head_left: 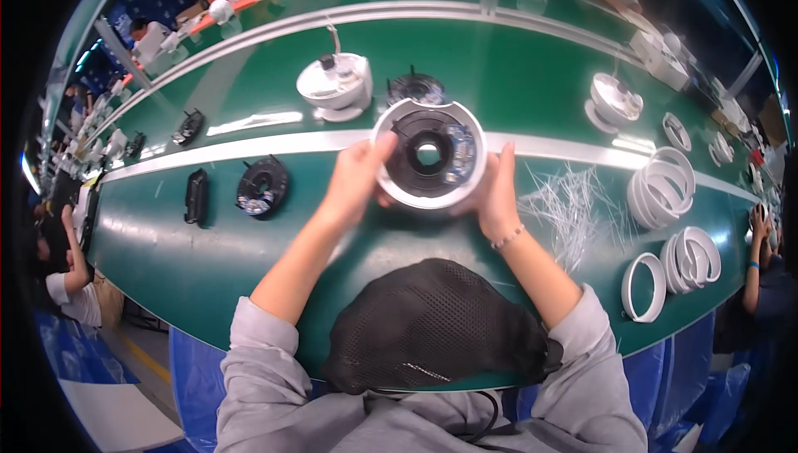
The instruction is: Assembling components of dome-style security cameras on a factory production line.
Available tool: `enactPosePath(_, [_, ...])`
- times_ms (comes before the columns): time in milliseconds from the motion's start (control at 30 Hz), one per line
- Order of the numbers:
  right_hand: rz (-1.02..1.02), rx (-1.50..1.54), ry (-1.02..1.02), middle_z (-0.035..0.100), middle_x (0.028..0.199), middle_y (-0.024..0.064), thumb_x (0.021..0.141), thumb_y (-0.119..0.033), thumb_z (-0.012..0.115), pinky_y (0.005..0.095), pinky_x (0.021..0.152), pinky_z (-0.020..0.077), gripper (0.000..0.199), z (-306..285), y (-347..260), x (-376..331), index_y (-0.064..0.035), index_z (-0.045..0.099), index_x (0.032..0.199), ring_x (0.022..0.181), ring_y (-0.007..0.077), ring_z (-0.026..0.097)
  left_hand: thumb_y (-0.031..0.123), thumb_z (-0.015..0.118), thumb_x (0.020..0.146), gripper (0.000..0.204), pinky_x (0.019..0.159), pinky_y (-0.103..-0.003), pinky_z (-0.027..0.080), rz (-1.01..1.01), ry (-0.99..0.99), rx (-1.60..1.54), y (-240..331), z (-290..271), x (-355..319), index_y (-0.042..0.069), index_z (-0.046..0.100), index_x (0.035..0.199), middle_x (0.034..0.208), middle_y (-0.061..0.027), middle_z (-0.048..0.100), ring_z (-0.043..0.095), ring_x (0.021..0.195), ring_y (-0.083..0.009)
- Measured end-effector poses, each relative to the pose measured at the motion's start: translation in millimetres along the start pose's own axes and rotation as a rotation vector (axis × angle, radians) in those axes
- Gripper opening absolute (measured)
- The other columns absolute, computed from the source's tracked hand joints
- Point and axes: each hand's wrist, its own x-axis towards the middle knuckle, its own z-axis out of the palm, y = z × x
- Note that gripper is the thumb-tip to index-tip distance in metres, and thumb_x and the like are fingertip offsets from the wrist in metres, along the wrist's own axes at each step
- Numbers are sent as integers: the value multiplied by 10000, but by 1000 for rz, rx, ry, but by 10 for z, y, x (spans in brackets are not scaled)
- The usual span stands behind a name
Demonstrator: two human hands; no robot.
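Note:
Above the near edge of the green bench I hold a white ring-shaped housing (480, 172), with a notch in its upper rim. Inside it sits a black round assembly (405, 172) with a blue circuit board (460, 154) on its right side and a hole through its middle. My left hand (356, 174) is closed on the housing's left side, thumb over the rim. From the right, my right hand (499, 191) grips the other side; its fingers are partly hidden behind the housing. Just beyond stands another black round part (416, 87), partly covered by the housing.
A black mesh bag (440, 324) lies close to me. Clear thin strips (569, 212) are heaped to the right, beside white rings (644, 287). Black assemblies (263, 187) rest at left. White domed housings (334, 87) stand on the far belt. Other people work around the line.

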Motion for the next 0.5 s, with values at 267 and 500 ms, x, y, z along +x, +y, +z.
enactPosePath(267, [-65, -237, -39, 468, 1097, 180, 875, -519, 196, 271, 417, 507, 633, 81, 244, -79, 26, 387, 1132, 658, 256, 609, 423, 479, 839, 421, 400, -203, 417, 123, 555, -64, 604, -1315, 458, 9, 555, 822, 665, -69, 580, 527, 486, -118])
enactPosePath(500, [-502, -466, -91, 511, 1053, 154, 838, -261, 443, 273, 519, 509, 331, 221, -263, -412, 19, 492, 1007, 698, 235, 609, 266, 423, 882, 398, 594, -336, 540, 37, 489, -192, -89, -2211, 1465, -55, 404, 1118, 973, -220, 543, 609, 757, -293])
